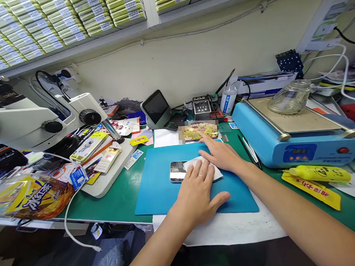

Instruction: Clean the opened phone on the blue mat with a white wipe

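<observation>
Microscope side: the white microscope [27, 124] runs off the left border; below it an orange-printed packet [36, 196] reaches the front edge of the green desk [110, 204], and a white cable [65, 222] hangs over that edge, its plug dangling.
Mat, left part: the blue mat [156, 189] shows bare blue from its left edge to the phone, and more along its front, close to the desk's edge.
Phone: the phone [175, 172] lies near the middle of the mat, only its left end and a sliver of lower edge showing; hand and wipe hide the rest.
Left hand: the left hand [194, 187] lies palm down, fingers nearly straight and close together, thumb swung out right; it presses on the wipe and grips nothing.
Wipe: the white wipe [217, 173] is spread over the phone, its right corner bare.
Lit phone: a second phone [201, 130] sits behind the mat, screen lit, its left end blurred by blocks.
Right hand: the right hand [221, 152] stretches its index finger to the lit phone; I cannot tell whether it touches, nor how far the other fingers are curled.
Heater side: slim tools [251, 150] lie between the mat and the blue heater [251, 133], which bounds the right.
</observation>
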### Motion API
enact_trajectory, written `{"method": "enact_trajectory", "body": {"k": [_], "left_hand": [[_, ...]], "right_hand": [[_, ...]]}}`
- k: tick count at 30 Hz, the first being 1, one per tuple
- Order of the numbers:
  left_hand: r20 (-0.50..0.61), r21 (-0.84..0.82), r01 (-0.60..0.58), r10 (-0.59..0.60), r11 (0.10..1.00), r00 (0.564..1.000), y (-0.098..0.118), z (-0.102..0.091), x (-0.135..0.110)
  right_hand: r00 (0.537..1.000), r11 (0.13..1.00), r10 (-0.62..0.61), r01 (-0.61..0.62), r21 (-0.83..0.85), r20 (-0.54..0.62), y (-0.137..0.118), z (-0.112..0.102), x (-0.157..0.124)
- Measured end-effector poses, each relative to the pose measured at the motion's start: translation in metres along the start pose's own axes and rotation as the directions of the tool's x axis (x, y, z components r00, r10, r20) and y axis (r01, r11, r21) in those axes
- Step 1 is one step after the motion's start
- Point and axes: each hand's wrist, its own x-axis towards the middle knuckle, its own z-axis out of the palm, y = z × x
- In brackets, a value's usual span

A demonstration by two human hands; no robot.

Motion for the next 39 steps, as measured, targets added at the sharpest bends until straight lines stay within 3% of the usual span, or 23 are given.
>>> {"method": "enact_trajectory", "body": {"k": [5,11,14,20,26,28,34,39], "left_hand": [[-0.014,0.021,0.007,-0.007,1.000,1.000,-0.007,0.001,-0.007],[-0.052,0.103,0.148,-0.143,0.984,0.988,-0.033,-0.008,-0.022],[-0.061,0.102,0.160,-0.154,0.982,0.986,-0.026,-0.005,-0.015],[-0.014,0.026,0.000,0.000,1.000,1.000,0.004,0.004,-0.010],[-0.038,0.062,0.054,-0.052,0.997,0.998,-0.015,-0.005,-0.041],[-0.058,0.087,0.084,-0.079,0.993,0.995,-0.024,-0.007,-0.044],[-0.084,0.074,0.105,-0.098,0.992,0.992,-0.032,-0.004,-0.029],[-0.078,0.036,0.099,-0.096,0.994,0.992,-0.033,-0.002,-0.025]], "right_hand": [[0.995,0.995,0.037,-0.029,0.096,-0.089,0.001,-0.005,-0.010],[0.991,0.989,0.101,-0.091,0.114,-0.086,0.000,-0.008,-0.014],[0.990,0.985,0.107,-0.094,0.141,-0.086,-0.002,-0.008,-0.013],[0.985,0.982,0.077,-0.048,0.184,-0.151,0.001,-0.009,-0.016],[0.979,0.984,0.131,-0.109,0.140,-0.156,0.006,-0.008,-0.012],[0.985,0.990,0.106,-0.092,0.107,-0.133,0.004,-0.008,-0.008],[0.991,0.992,-0.126,0.126,0.003,0.053,-0.014,-0.004,0.007],[0.983,0.984,-0.175,0.177,-0.035,0.049,-0.025,0.003,0.025]]}}
